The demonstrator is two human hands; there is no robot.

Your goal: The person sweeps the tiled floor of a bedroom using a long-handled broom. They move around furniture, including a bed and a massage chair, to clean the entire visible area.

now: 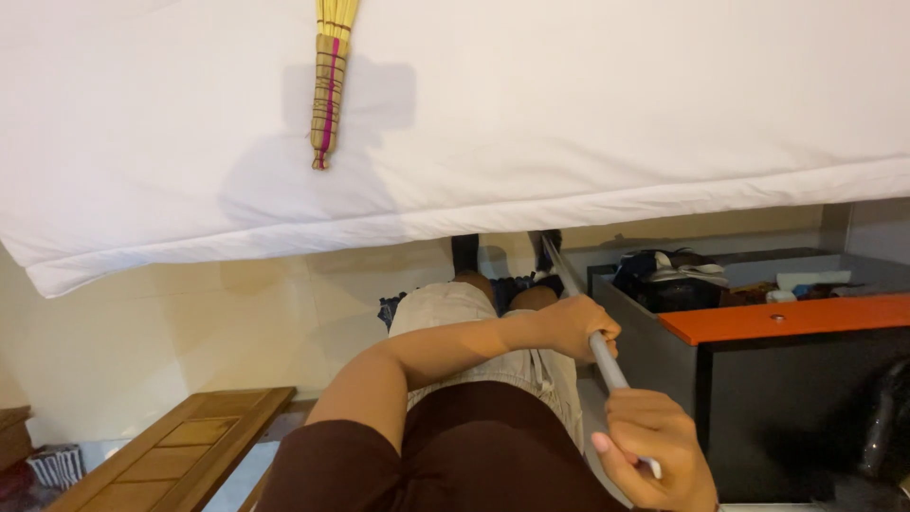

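Both fists clenched on grey pole point(597, 341): left hand point(569, 324) forward, right hand point(654, 446) at rear. Pole runs under bed point(569, 114). Keep it low, strokes straight, clear of orange-topped cabinet point(787, 318).

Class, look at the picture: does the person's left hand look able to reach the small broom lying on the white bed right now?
Probably not at once. The left hand is wrapped round the grey pole, as is the right hand. The small broom lies well up the white bed, with nothing covering it.
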